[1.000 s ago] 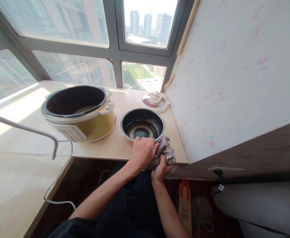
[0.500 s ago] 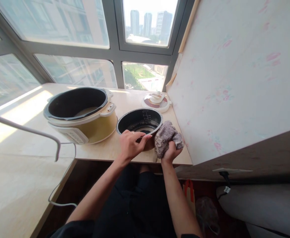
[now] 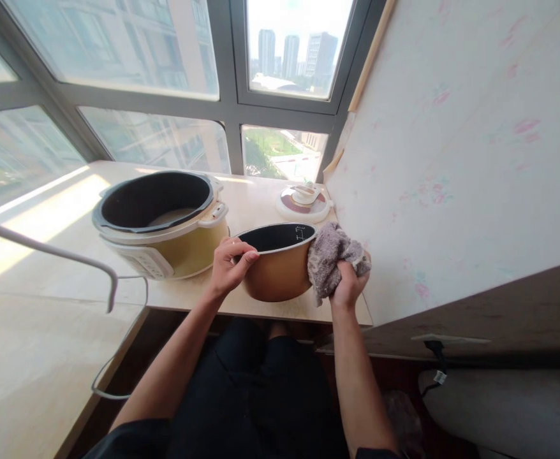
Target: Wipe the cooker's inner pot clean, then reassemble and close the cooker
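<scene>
- The pot (image 3: 280, 277) is between the 2 hands, tilted, mouth away from the person, near the front edge of the bench (image 3: 22, 357); I cannot tell if its base touches
- Left hand (image 3: 231, 262) grips its left rim
- Right hand (image 3: 349, 287) clutches a cloth (image 3: 328, 255) against its right side
- Cooker (image 3: 191, 254) crowds the left, lid (image 3: 303, 203) lies behind, wall (image 3: 452, 140) hems the right

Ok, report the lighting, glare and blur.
Head view: sky outside washed nearly white; head view: sunlight streaks the countertop at left; head view: inside of the pot looks dark; head view: markings on the cooker too soft to read.
</scene>
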The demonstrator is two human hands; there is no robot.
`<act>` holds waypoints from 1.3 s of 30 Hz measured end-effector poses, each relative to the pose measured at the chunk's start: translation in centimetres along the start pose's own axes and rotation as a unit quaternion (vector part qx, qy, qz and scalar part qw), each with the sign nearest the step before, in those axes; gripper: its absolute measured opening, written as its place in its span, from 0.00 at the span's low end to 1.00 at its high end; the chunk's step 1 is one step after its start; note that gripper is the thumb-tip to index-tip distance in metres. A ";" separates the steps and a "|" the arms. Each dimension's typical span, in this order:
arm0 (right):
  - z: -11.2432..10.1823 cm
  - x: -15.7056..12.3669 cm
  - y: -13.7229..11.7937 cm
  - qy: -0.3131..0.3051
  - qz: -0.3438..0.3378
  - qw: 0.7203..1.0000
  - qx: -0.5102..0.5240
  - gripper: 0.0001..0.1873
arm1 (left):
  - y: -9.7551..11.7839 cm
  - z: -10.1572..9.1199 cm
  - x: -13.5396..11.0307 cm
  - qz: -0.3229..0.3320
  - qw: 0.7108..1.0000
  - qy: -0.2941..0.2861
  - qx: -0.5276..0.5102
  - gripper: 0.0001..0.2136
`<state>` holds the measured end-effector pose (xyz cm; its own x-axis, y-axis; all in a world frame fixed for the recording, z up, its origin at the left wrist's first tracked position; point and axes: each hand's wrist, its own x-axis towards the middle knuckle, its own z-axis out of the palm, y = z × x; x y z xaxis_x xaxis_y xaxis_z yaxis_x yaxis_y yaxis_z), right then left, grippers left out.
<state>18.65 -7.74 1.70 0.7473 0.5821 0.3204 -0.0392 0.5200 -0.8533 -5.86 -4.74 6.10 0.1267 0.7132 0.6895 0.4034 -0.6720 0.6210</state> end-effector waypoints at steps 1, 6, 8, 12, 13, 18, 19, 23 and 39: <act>-0.1 -1.4 -0.9 -0.012 -0.032 0.999 -0.008 0.19 | -0.2 -0.2 0.1 -0.004 1.000 -0.003 -0.006 0.21; 0.8 -8.1 -4.8 -0.200 -0.228 0.951 -0.060 0.26 | -0.5 -0.6 0.1 -0.008 0.998 -0.042 -0.040 0.24; 1.6 -9.8 -5.3 -0.268 -0.289 0.916 -0.078 0.27 | -0.4 -0.5 0.0 -0.013 0.997 -0.055 -0.053 0.24; 2.4 -10.7 -4.2 -0.247 -0.369 0.890 -0.107 0.26 | -0.8 -0.5 -0.3 -0.016 0.992 -0.091 -0.088 0.24; 2.3 -10.4 -3.8 -0.224 -0.373 0.894 -0.107 0.26 | -1.1 -0.6 -0.3 -0.013 0.990 -0.102 -0.099 0.23; 0.8 -6.8 -2.6 -0.105 -0.302 0.938 -0.136 0.22 | -2.7 -1.1 -0.1 -0.021 0.983 -0.104 -0.151 0.22; 0.5 -5.7 -2.6 -0.096 -0.269 0.948 -0.141 0.22 | -3.0 -1.2 0.0 -0.024 0.982 -0.102 -0.157 0.22; -0.5 -0.3 -1.6 -0.119 -0.092 0.982 -0.115 0.18 | -3.7 -1.2 0.3 -0.032 0.979 -0.100 -0.174 0.23; 0.1 6.9 7.3 -0.172 0.162 0.971 -0.040 0.08 | -3.4 -3.2 -0.2 -0.015 0.965 -0.187 -0.181 0.21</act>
<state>23.45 0.13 -2.27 0.4389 0.8882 0.1360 -0.1731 0.2321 -0.9572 -10.14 -3.23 5.05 0.4647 0.7107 0.5282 0.0773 -0.6268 0.7754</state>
